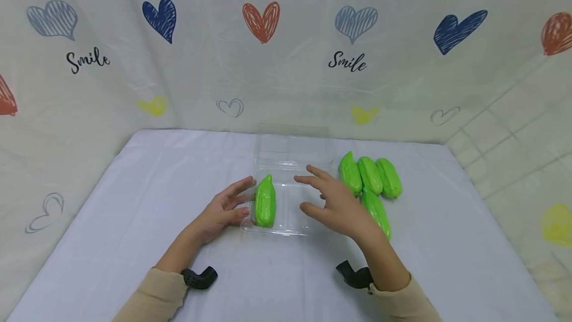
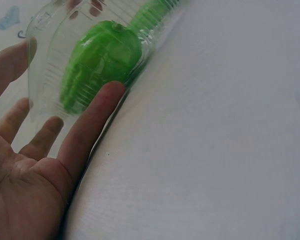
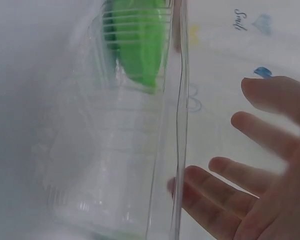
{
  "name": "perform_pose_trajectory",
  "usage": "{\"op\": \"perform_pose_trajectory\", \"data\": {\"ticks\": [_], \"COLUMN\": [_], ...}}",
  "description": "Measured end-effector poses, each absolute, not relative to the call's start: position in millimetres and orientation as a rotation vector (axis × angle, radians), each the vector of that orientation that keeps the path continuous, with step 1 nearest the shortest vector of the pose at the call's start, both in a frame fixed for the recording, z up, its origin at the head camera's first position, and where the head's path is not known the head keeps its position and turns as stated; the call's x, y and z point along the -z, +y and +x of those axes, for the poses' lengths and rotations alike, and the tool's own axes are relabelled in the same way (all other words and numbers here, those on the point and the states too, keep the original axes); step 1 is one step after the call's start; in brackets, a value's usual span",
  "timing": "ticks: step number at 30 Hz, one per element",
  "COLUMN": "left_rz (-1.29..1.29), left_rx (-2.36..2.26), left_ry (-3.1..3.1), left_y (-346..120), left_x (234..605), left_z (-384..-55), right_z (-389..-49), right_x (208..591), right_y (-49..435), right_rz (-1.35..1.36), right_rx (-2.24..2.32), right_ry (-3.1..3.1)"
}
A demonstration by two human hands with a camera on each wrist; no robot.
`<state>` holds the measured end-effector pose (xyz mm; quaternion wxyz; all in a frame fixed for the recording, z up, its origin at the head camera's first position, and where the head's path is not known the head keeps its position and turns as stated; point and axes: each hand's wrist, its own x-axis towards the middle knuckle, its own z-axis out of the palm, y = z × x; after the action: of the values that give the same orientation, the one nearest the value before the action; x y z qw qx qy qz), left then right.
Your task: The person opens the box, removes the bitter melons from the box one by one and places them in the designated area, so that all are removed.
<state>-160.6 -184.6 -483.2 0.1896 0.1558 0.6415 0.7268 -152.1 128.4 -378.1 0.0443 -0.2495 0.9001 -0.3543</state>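
Observation:
A clear plastic box [image 1: 290, 207] lies on the table with its hinged lid [image 1: 290, 148] folded back. Along its left side inside lies one glossy, bright green, gourd-like vegetable [image 1: 265, 202], its pointed tip facing away. My left hand [image 1: 221, 212] is at the box's left wall, fingers spread and loosely bent. In the left wrist view, one fingertip [image 2: 112, 92] touches the wall beside the vegetable [image 2: 102, 60]. Over the right part of the box hovers my right hand [image 1: 341, 205], fingers apart and holding nothing. The right wrist view shows it beside the clear wall [image 3: 177, 125].
Right of the box, several matching green vegetables [image 1: 370, 175] lie close together, one of them [image 1: 377, 212] nearer and partly behind the right forearm. A white cloth [image 1: 134, 222] covers the table. Behind it hangs a curtain [image 1: 295, 73] printed with hearts.

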Motion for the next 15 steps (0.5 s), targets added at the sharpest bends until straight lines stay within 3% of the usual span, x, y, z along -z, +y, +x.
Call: {"op": "perform_pose_trajectory", "data": {"ticks": [15], "left_rz": [0.423], "left_rx": [-2.049], "left_ry": [1.784], "left_y": [-183.9], "left_x": [481.8], "left_z": [-160.3], "right_z": [-155.8], "right_x": [382.6], "right_y": [101.0], "right_rz": [-0.805], "right_rx": [1.01], "right_ry": [2.725]}}
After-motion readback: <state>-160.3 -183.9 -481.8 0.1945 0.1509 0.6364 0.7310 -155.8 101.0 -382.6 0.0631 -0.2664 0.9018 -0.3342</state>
